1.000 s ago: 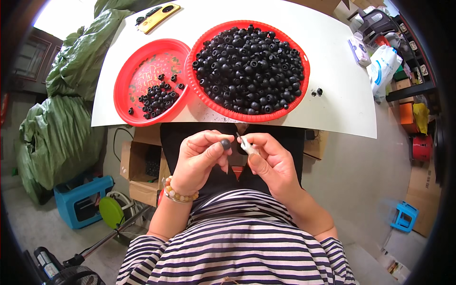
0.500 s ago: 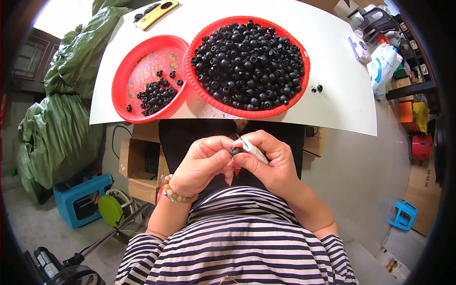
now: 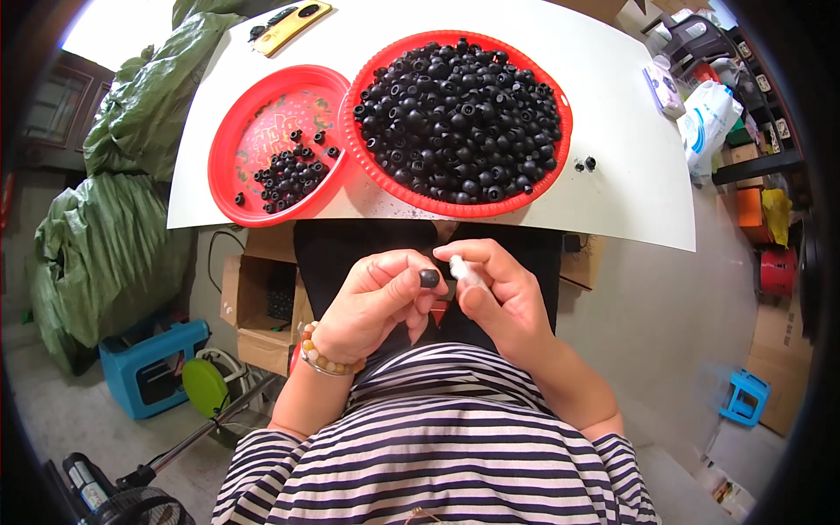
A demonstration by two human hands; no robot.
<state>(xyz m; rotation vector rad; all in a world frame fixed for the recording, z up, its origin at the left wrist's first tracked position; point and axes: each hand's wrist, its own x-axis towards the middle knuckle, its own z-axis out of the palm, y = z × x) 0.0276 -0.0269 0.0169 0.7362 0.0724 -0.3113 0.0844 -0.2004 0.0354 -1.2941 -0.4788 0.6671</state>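
Note:
Between the thumb and fingers of my left hand (image 3: 381, 293) is a small round black part (image 3: 429, 278), smooth side showing. My right hand (image 3: 503, 297) grips a slim tool with a white wrapped handle (image 3: 466, 273), a little to the right of the part and apart from it; its tip is hard to make out. Both hands are over my lap, in front of the table edge. On the white table stands a red basin (image 3: 567, 131) heaped with similar black parts (image 3: 459, 122). Left of it, a red plate (image 3: 232, 144) carries a smaller pile of black parts (image 3: 291, 179).
A yellow phone (image 3: 293, 31) lies at the table's far left. Small black bits (image 3: 590, 163) sit right of the basin. Below the table stands an open cardboard box (image 3: 262, 302). A blue stool (image 3: 131, 367) and green sacks (image 3: 105, 262) are at left, a white plastic bag (image 3: 707, 127) at right.
My right hand has drawn the white-handled tool away from the black part and turned it. The part now shows more fully in my left fingers.

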